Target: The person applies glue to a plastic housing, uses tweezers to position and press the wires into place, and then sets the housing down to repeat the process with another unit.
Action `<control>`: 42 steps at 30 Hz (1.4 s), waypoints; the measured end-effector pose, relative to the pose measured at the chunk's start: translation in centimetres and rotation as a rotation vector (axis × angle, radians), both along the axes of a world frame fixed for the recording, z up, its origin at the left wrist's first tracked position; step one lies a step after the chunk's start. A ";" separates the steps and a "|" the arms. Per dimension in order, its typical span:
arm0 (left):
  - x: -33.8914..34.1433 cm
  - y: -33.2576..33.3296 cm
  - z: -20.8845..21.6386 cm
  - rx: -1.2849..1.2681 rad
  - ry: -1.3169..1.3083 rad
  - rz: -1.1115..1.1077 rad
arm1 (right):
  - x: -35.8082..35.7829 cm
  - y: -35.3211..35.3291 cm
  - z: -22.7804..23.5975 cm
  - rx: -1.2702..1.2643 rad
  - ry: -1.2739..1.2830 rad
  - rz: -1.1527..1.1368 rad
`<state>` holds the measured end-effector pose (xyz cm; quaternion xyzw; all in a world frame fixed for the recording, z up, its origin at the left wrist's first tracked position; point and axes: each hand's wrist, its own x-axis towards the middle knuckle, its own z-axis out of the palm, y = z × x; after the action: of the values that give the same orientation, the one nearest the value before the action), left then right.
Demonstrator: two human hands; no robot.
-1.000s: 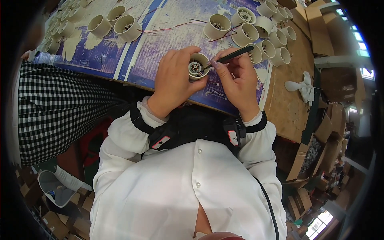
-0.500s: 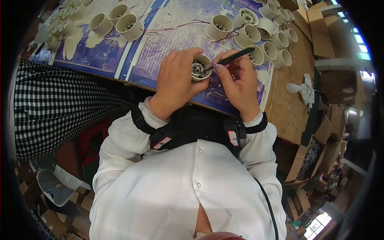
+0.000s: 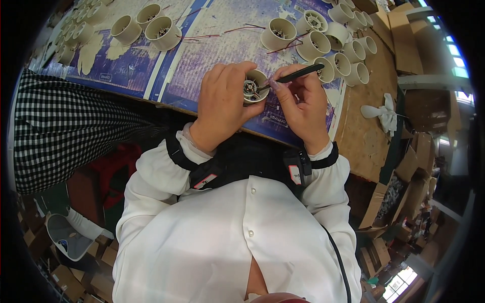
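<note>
Just inside the table edge [image 3: 273, 130], the left hand [image 3: 222, 101] is clasping a mouth-up cup [image 3: 258, 79], the right hand [image 3: 303, 103] pinching a tool [image 3: 300, 73] slanting down-left.

One left hand [image 3: 222, 106] and one right hand [image 3: 301, 103] meet over one cup [image 3: 259, 77] and one tool [image 3: 301, 73]. Three cups [image 3: 162, 44] stand near the worktop [image 3: 361, 139]'s far edge, left of its middle; at least a dozen cups [image 3: 307, 53] crowd its far right corner. More cups [image 3: 82, 34] at the far left are too blurred to count.
</note>
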<state>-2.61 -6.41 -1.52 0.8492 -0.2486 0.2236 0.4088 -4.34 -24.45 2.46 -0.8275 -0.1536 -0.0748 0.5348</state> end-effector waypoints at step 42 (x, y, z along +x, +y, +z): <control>0.1 0.0 0.1 0.009 -0.033 -0.006 | -0.1 0.0 -0.1 0.025 0.024 0.013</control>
<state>-2.55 -6.38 -1.46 0.8465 -0.2588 0.2351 0.4015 -4.41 -24.47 2.39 -0.8206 -0.1516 -0.0633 0.5475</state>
